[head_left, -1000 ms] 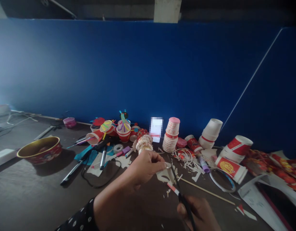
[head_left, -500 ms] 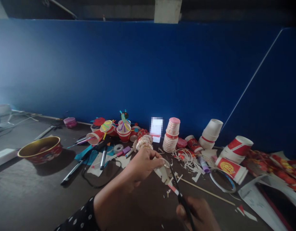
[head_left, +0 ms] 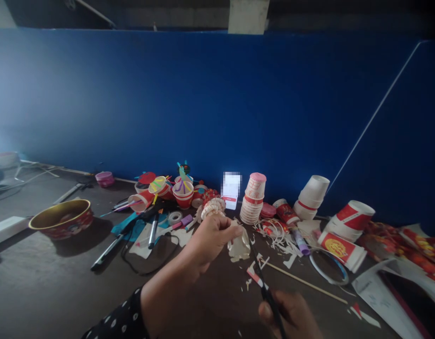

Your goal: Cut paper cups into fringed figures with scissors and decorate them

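My left hand (head_left: 212,242) pinches a cream-white piece of paper (head_left: 238,244) with a notched lower edge between thumb and fingers. In my right hand (head_left: 291,313) is a pair of black scissors (head_left: 269,294), blades pointing up and away from me. The blade tips lie close by the paper's right side; whether they touch it I cannot tell. Just behind my left hand sits a ruffled white and red paper piece (head_left: 213,206). Under the scissors a red and white scrap (head_left: 255,277) lies on the table among small cuttings.
Stacked paper cups (head_left: 253,200) and more white cups (head_left: 311,197) stand before the blue wall. A thin stick (head_left: 307,282) and tape ring (head_left: 328,266) lie right, near a phone (head_left: 411,301). Leftward are a gold-rimmed bowl (head_left: 62,221), a marker (head_left: 153,230) and decorated cups (head_left: 184,195).
The paper in my left hand has turned and now hangs broad side toward me. The scissor blades stand slightly clear of where they met its edge. Both hands stay in nearly the same place.
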Available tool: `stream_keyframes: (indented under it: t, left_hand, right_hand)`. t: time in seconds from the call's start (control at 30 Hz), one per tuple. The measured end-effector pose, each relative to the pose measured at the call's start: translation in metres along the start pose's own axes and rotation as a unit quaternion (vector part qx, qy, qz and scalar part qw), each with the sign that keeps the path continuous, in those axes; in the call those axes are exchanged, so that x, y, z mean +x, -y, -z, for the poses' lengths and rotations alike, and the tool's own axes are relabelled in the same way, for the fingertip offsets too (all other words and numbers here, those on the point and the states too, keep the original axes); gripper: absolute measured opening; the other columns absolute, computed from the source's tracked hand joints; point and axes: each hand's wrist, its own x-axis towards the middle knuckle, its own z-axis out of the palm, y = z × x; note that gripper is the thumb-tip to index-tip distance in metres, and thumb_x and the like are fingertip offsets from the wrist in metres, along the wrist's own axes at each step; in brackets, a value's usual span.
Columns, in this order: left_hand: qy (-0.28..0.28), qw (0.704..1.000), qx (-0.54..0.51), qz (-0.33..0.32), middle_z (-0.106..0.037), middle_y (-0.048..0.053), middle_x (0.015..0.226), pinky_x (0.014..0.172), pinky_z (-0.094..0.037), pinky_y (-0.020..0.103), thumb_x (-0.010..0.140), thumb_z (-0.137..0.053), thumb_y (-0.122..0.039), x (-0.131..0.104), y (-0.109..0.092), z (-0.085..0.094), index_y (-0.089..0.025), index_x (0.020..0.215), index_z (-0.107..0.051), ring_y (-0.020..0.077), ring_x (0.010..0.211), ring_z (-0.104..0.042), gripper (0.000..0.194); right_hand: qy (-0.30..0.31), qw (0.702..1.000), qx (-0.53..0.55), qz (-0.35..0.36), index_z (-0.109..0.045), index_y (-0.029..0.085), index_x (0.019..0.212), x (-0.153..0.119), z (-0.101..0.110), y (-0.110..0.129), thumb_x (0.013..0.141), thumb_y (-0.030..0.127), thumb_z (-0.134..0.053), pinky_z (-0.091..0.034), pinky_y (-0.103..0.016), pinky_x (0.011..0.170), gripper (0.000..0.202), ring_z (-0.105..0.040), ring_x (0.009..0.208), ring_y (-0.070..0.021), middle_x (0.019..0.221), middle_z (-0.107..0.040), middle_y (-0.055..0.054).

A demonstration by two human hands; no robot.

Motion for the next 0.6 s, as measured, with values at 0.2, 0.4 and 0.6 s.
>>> stream_keyframes:
  t: [0.2, 0.4, 0.6]
  left_hand:
    - [0.038, 0.991, -0.124, 0.044, -0.051, -0.002, 0.054, 0.052, -0.031, 0.022, 0.063, -0.065, -0.036, -0.004, 0.002, -0.01, -0.012, 0.061, -0.056, 0.007, 0.05, -0.041, 0.026]
    - [0.015, 0.987, -0.152, 0.055, -0.056, 0.0, 0.057, 0.055, -0.036, 0.023, 0.059, -0.068, -0.031, -0.005, 0.006, -0.014, -0.012, 0.06, -0.056, 0.0089, 0.053, -0.047, 0.022]
    - [0.032, 0.987, -0.148, 0.053, -0.056, -0.001, 0.056, 0.057, -0.037, 0.023, 0.061, -0.066, -0.028, -0.008, 0.007, -0.017, -0.012, 0.059, -0.058, 0.0087, 0.053, -0.048, 0.018]
  right_hand:
    - [0.012, 1.0, -0.006, 0.02, -0.034, 0.018, 0.048, 0.003, 0.003, -0.007, 0.07, 0.053, -0.045, -0.018, -0.022, 0.041, 0.043, -0.023, 0.046, -0.0083, 0.047, -0.025, 0.005]
    - [0.004, 1.0, 0.027, -0.002, -0.038, 0.018, 0.047, 0.003, -0.004, -0.01, 0.067, 0.051, -0.049, -0.018, -0.021, 0.038, 0.04, -0.025, 0.044, -0.0079, 0.044, -0.028, 0.005]
    - [-0.011, 0.999, 0.031, -0.002, -0.039, 0.018, 0.047, 0.003, -0.006, -0.012, 0.068, 0.049, -0.05, -0.018, -0.02, 0.039, 0.039, -0.024, 0.046, -0.0079, 0.046, -0.027, 0.005]
